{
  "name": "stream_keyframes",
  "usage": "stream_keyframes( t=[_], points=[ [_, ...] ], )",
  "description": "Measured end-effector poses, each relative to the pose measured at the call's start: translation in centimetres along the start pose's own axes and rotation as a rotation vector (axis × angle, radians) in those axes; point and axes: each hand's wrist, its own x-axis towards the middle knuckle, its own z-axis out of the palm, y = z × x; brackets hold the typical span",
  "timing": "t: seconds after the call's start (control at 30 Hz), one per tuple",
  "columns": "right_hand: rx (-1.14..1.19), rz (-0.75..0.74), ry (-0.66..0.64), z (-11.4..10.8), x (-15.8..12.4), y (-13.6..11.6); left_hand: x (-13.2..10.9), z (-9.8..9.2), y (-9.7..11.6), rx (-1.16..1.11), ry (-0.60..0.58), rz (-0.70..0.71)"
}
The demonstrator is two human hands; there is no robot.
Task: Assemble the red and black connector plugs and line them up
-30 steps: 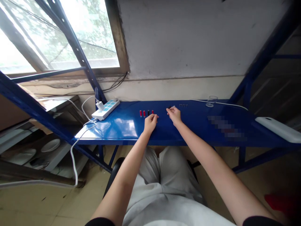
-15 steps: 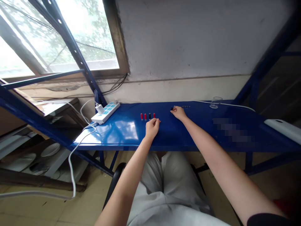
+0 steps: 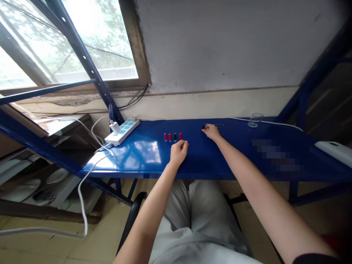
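My left hand (image 3: 178, 151) is closed in a pinch just above the blue table. A hint of red shows at its fingertips, too small to name. Just beyond it stands a row of small cylinders with metallic ends: red ones (image 3: 165, 137) and a black one (image 3: 175, 137). Farther right, my right hand (image 3: 211, 132) is closed with its fingertips around a small black piece (image 3: 203, 127) at the tabletop. Several tiny metal pieces (image 3: 220, 125) lie in a line behind that hand, partly hidden by it.
The blue table (image 3: 148, 165) runs along the wall. A white power strip (image 3: 122, 132) with a plug stands at its left end, its cable hanging over the edge. Toward the back right are a clear glass (image 3: 255, 120) and a white cable. A white object (image 3: 337, 152) lies far right.
The view has shifted slightly. My right hand has moved only a little and stays at the small black piece. My left hand keeps its pinch in nearly the same spot.
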Motion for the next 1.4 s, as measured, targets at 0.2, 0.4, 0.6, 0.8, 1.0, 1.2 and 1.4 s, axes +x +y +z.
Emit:
stream_keyframes(
  t=[0.2, 0.4, 0.6, 0.8, 1.0, 1.2, 1.4],
  points=[
    [-0.024, -0.017, 0.002, -0.1, -0.1, -0.2, 0.0, -0.1, 0.2, 0.011, -0.001, 0.003],
    [-0.045, -0.041, 0.016, 0.1, 0.1, -0.2, -0.1, -0.2, 0.4, 0.008, -0.005, 0.009],
    [-0.014, -0.035, -0.027, 0.0, 0.2, 0.1, -0.1, -0.1, 0.4, 0.002, 0.000, 0.009],
    [0.073, 0.081, -0.169, -0.3, 0.5, 0.8, 0.0, -0.2, 0.4, 0.012, -0.002, 0.011],
    [0.065, 0.093, -0.153, -0.3, 0.7, 1.1, 0.0, -0.2, 0.3, 0.010, 0.004, 0.001],
    [0.019, 0.129, -0.152, -0.4, 0.6, 0.6, 0.0, -0.1, 0.3, 0.002, 0.019, -0.008],
    [0.094, 0.207, -0.203, -0.9, 0.5, 0.3, 0.1, -0.2, 0.3, -0.014, 0.061, -0.030]
  ],
)
